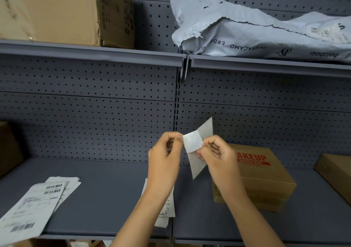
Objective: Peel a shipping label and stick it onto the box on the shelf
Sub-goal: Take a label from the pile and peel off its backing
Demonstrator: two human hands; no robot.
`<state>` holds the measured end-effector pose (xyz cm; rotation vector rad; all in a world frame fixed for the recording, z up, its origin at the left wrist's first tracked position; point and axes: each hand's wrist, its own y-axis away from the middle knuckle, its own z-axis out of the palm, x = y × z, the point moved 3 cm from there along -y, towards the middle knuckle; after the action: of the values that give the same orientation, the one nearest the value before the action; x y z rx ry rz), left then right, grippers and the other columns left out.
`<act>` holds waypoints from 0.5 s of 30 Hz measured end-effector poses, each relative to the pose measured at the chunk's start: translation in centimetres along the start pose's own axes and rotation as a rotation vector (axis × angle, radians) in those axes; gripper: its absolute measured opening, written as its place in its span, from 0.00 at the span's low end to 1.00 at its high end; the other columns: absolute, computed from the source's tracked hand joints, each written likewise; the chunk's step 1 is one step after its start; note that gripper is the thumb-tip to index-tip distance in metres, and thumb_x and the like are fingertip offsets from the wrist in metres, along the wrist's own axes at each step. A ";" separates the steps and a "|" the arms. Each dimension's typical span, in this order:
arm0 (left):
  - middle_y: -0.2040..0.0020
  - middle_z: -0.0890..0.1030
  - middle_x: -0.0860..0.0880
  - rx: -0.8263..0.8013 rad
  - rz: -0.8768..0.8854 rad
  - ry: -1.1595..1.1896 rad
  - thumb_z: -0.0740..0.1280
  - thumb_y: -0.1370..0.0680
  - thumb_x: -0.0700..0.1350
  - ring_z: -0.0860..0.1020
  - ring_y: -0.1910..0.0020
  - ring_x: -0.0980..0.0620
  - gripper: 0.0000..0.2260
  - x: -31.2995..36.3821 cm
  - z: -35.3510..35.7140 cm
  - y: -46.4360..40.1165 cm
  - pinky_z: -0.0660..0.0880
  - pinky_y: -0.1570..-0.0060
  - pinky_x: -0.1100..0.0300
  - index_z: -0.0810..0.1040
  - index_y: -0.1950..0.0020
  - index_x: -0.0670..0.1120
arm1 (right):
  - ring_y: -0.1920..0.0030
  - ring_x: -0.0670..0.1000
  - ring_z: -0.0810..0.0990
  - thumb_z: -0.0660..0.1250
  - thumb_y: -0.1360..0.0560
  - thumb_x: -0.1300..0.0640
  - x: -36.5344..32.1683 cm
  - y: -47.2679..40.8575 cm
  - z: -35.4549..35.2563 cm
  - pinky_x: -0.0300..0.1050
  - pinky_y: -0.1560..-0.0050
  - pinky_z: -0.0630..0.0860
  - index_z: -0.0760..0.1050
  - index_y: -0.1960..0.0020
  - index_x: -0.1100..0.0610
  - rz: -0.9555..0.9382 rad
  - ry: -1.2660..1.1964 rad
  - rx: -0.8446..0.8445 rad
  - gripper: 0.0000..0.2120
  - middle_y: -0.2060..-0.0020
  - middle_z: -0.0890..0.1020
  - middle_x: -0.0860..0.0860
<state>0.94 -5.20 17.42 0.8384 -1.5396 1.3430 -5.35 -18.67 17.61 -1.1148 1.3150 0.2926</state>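
Above the shelf (106, 189), both hands' grips pinch the label (192, 142), half peeled from its backing (197, 165); sticking onto the box (266, 178) remains.

The label (193, 143) pinched between both hands was thin matt paper; the box (266, 178) beside it, plain matt cardboard; the shelf (106, 195) beneath, smooth painted metal.

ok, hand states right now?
Left hand: closed, pinching the peeled label.
Right hand: closed, pinching the backing paper.
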 end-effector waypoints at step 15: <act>0.51 0.83 0.59 0.125 -0.106 -0.089 0.62 0.17 0.48 0.77 0.61 0.65 0.09 -0.6 -3.3 -2.0 0.70 0.63 0.75 0.82 0.48 0.53 | 0.61 0.50 0.78 0.64 0.24 0.65 0.3 0.0 -1.9 0.47 0.58 0.75 0.76 0.58 0.60 0.085 0.018 0.072 0.04 0.59 0.81 0.61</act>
<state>3.60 -2.32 17.63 1.0552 -1.4692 1.3505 -6.41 -20.28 17.68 -1.0044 1.3808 0.2960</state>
